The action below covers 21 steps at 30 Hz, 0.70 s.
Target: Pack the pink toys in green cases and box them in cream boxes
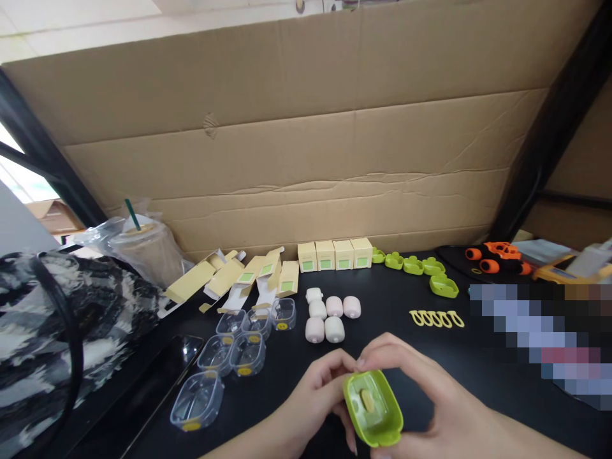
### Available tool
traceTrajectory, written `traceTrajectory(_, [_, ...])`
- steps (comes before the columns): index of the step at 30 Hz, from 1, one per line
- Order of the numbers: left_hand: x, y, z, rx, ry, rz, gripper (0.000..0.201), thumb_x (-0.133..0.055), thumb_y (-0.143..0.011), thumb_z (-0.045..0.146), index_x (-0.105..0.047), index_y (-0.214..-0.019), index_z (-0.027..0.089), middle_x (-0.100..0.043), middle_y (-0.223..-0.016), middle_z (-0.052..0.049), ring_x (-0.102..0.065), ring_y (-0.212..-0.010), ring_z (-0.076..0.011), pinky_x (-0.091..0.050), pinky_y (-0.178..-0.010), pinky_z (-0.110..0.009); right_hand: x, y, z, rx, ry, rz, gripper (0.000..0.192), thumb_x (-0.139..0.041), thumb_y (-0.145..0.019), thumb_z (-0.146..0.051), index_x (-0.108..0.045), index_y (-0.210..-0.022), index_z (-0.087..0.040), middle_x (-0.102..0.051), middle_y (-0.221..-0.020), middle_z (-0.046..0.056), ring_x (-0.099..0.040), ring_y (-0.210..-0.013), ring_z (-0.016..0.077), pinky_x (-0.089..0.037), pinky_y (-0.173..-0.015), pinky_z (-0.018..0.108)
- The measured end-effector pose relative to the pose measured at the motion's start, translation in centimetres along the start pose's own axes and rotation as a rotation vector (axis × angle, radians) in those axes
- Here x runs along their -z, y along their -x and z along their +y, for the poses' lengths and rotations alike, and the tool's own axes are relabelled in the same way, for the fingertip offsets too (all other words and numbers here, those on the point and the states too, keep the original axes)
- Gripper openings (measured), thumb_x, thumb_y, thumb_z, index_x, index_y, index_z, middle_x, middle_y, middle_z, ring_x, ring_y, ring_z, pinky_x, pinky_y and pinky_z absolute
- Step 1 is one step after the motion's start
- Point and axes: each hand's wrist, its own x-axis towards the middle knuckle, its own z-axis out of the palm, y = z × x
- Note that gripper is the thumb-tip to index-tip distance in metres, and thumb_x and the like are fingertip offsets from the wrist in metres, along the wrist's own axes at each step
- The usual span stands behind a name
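Observation:
Both hands are at a small lime-green open case (pixel 351 414), tilted so its hollow inside faces me. A pale yellow piece (pixel 367 400) shows on the case's inner floor. My right hand (pixel 440 389) grips the case between thumb at the lower edge and fingers at the top. Along the left side, my left hand (pixel 318 392) is closed on the case, with some fingertips hidden behind it. Beyond the hands sit several rounded pale pink and white pods (pixel 335 329). To their right lies a row of several pale yellow loops (pixel 437 319).
Several clear plastic cups (pixel 197 401) stand left of the hands, near a dark phone (pixel 189 347). Opened cartons (pixel 191 282) and upright small boxes (pixel 344 255) line the cardboard wall (pixel 306 146). More green cases (pixel 444 287) and an orange toy car (pixel 500 257) are at right; a bagged drink cup (pixel 143 245) at left.

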Motion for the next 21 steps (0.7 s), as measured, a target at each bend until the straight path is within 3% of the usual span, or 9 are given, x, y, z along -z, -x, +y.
traceTrajectory(3, [0.0,0.4,0.2,0.009,0.053,-0.018,0.010,-0.067,-0.071,0.024,-0.066,-0.075,0.014,-0.066,-0.066,-0.002,-0.060,-0.052,-0.0108,-0.045,-0.043,-0.017,0.1,0.1,-0.2,0.017,0.026,0.038,0.055,-0.081,-0.068,-0.023,-0.050,-0.112,-0.030,-0.062,-0.100,0.002,-0.062,-0.090,0.0191,-0.052,-0.079,0.027])
traceTrajectory(6, [0.2,0.3,-0.1,0.024,0.023,-0.027,0.017,-0.069,-0.069,0.027,-0.066,-0.077,0.012,-0.065,-0.061,-0.002,-0.058,-0.048,-0.0105,-0.046,-0.041,-0.017,0.2,0.0,-0.2,0.035,0.060,0.086,0.051,-0.080,-0.069,-0.025,-0.051,-0.110,-0.027,-0.063,-0.097,0.003,-0.063,-0.087,0.0194,-0.053,-0.075,0.027])
traceTrajectory(11, [0.2,0.0,-0.4,-0.002,-0.037,0.016,0.027,-0.075,-0.069,0.034,-0.059,-0.072,0.012,-0.062,-0.058,-0.001,-0.055,-0.046,-0.0079,-0.046,-0.038,-0.014,0.0,-0.1,0.0,0.036,0.069,0.084,0.051,-0.081,-0.068,-0.025,-0.051,-0.109,-0.026,-0.063,-0.096,0.001,-0.063,-0.086,0.0175,-0.052,-0.074,0.026])
traceTrajectory(15, [-0.2,-0.2,-0.2,0.053,-0.056,0.037,0.030,-0.072,-0.070,0.035,-0.049,-0.066,0.016,-0.058,-0.051,0.002,-0.054,-0.039,-0.0080,-0.042,-0.030,-0.012,-0.4,0.1,0.4,0.052,0.045,0.078,0.049,-0.080,-0.069,-0.020,-0.051,-0.107,-0.026,-0.064,-0.093,0.000,-0.063,-0.081,0.0159,-0.052,-0.073,0.026])
traceTrajectory(21, [-0.4,-0.5,-0.2,0.082,-0.007,0.054,0.032,-0.069,-0.071,0.041,-0.047,-0.067,0.018,-0.056,-0.054,0.003,-0.052,-0.036,-0.0076,-0.041,-0.024,-0.012,-0.8,0.4,1.0,0.104,0.007,0.099,0.054,-0.080,-0.068,-0.016,-0.051,-0.112,-0.024,-0.065,-0.093,0.001,-0.064,-0.081,0.0157,-0.052,-0.073,0.024])
